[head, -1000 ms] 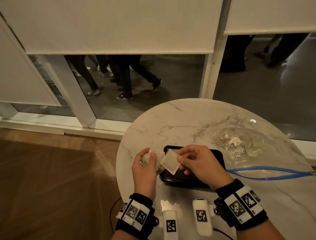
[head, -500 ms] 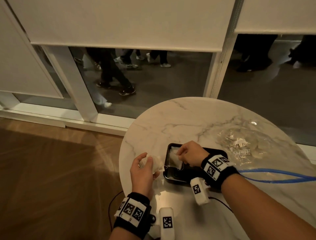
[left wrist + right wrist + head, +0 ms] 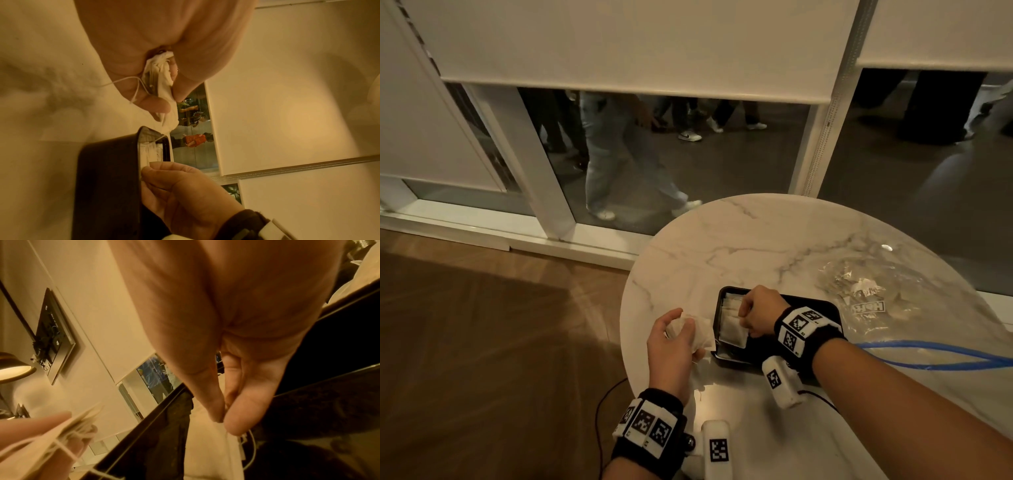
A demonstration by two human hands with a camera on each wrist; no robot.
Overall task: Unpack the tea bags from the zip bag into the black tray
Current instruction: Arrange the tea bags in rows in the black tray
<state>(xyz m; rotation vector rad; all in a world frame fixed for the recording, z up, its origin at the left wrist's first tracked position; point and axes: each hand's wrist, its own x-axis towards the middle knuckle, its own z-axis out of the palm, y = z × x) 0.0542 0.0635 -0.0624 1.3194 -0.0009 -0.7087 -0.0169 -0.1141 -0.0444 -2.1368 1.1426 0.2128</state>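
Note:
The black tray [image 3: 822, 310] sits on the round marble table [image 3: 739, 246], with white tea bags [image 3: 729, 306] lying at its left end. My right hand [image 3: 751, 317] is inside the tray, thumb and forefinger pinching a tea bag [image 3: 732, 334] that lies against the tray floor [image 3: 211, 449]. Just left of the tray, my left hand [image 3: 678, 334] grips a bunch of tea bags [image 3: 700, 330] with strings dangling [image 3: 162, 81]. The clear zip bag [image 3: 893, 298] with a blue zip line lies to the right of the tray, some tea bags still visible inside.
The table edge curves close to my left hand, with wooden floor [image 3: 482, 342] below. Beyond the table is a glass wall [image 3: 654, 164] with half-lowered blinds; people walk past outside. A dark cable [image 3: 602, 414] hangs by the table's near left edge.
My right hand carried a tea bag from beside my left hand into the tray and lowered it onto the tray floor. The left hand stayed put with its bunch.

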